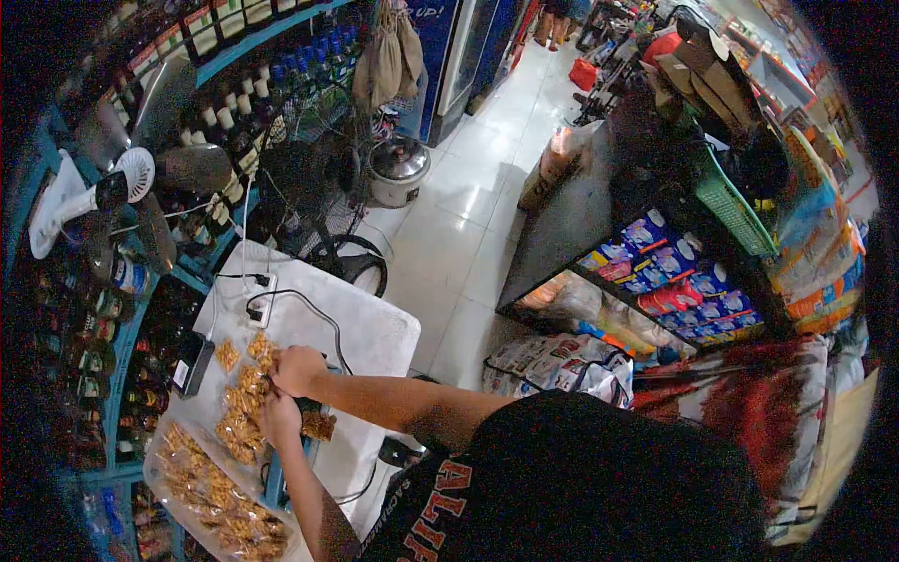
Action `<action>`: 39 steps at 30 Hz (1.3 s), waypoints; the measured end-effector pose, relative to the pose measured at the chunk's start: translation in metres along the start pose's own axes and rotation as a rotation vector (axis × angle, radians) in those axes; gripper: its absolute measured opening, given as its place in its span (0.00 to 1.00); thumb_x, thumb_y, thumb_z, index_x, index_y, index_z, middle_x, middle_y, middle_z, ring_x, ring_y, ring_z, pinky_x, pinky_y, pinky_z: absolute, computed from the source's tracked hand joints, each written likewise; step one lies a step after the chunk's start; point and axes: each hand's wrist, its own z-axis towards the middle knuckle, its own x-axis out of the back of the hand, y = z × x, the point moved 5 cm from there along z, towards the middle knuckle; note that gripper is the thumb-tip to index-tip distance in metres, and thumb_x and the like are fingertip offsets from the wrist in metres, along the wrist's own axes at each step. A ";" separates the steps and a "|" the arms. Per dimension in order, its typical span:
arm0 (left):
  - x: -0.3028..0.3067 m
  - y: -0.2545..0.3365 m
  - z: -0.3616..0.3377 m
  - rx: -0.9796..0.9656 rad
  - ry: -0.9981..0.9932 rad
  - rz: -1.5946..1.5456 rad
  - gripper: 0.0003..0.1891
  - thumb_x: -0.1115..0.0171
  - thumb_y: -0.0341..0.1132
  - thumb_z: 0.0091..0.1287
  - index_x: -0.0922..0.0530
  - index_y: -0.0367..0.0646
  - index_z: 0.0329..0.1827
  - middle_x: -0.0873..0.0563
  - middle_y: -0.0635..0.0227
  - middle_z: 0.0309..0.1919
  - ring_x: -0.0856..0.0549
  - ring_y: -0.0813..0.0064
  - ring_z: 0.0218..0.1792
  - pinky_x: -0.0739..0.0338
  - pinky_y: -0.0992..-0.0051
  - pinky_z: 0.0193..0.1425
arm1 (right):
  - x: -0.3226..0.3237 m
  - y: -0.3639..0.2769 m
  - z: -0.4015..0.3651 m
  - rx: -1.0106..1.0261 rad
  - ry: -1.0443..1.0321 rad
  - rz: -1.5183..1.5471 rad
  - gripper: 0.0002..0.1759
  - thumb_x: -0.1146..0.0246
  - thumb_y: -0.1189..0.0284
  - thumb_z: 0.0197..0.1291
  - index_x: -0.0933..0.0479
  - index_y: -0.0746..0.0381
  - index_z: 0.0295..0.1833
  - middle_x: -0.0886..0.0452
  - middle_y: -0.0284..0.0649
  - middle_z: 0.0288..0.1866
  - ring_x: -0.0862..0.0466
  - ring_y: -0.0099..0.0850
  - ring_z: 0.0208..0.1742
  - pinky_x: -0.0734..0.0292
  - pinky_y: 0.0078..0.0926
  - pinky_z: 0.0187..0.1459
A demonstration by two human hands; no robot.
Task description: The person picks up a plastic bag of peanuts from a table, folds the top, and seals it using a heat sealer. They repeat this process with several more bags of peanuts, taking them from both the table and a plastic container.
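My right hand (301,371) and my left hand (280,419) are close together over the white table, at the edge of a pile of small clear packs of golden-brown snacks (242,412). The fingers of both look curled in, and what they pinch is hidden. One loose snack pack (227,354) lies beyond the pile. A large clear plastic bag (211,487) full of similar packs rests on the near left. Beside my left wrist is a blue, bar-like object (273,482), mostly covered by my arm. A darker brown pack (319,427) lies just right of my left hand.
On the white table (375,323) are a power strip (262,302) with black cords and a black box (193,365). A fan (122,178) and bottle shelves stand left. A rice cooker (398,170) sits beyond; a dark counter (562,225) stands right of the tiled aisle.
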 end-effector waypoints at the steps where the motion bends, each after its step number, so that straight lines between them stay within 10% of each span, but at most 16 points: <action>1: 0.007 0.004 -0.003 0.055 -0.038 -0.028 0.26 0.67 0.50 0.63 0.24 0.39 0.41 0.22 0.51 0.41 0.25 0.52 0.45 0.35 0.58 0.51 | 0.002 -0.001 0.000 -0.001 0.002 0.002 0.16 0.50 0.60 0.49 0.25 0.61 0.32 0.21 0.47 0.31 0.22 0.44 0.35 0.27 0.42 0.34; 7: 0.010 0.012 -0.006 -0.005 0.032 -0.062 0.22 0.68 0.43 0.65 0.26 0.40 0.44 0.22 0.52 0.42 0.24 0.54 0.45 0.31 0.59 0.48 | 0.005 -0.010 -0.009 0.219 -0.003 -0.162 0.17 0.50 0.60 0.49 0.24 0.61 0.23 0.21 0.46 0.27 0.22 0.44 0.34 0.26 0.40 0.33; 13: 0.014 0.019 -0.007 -0.166 -0.133 0.262 0.15 0.61 0.36 0.61 0.26 0.42 0.43 0.22 0.53 0.42 0.21 0.55 0.41 0.29 0.61 0.45 | 0.007 -0.001 -0.004 -0.074 0.011 0.066 0.20 0.53 0.59 0.50 0.22 0.62 0.28 0.22 0.51 0.28 0.21 0.47 0.33 0.26 0.40 0.37; 20: 0.040 0.017 -0.015 0.252 -0.138 -0.122 0.26 0.64 0.50 0.59 0.22 0.38 0.39 0.22 0.49 0.43 0.24 0.52 0.46 0.33 0.60 0.52 | 0.006 -0.005 -0.002 -0.051 -0.026 -0.069 0.20 0.52 0.58 0.50 0.22 0.59 0.37 0.21 0.50 0.34 0.21 0.44 0.38 0.25 0.37 0.40; 39: 0.024 0.014 -0.007 0.153 -0.141 -0.113 0.24 0.66 0.46 0.61 0.23 0.39 0.38 0.22 0.52 0.42 0.23 0.53 0.44 0.30 0.61 0.49 | 0.003 -0.004 0.003 -0.047 -0.033 -0.033 0.20 0.50 0.57 0.46 0.22 0.58 0.38 0.21 0.48 0.37 0.21 0.44 0.39 0.25 0.39 0.41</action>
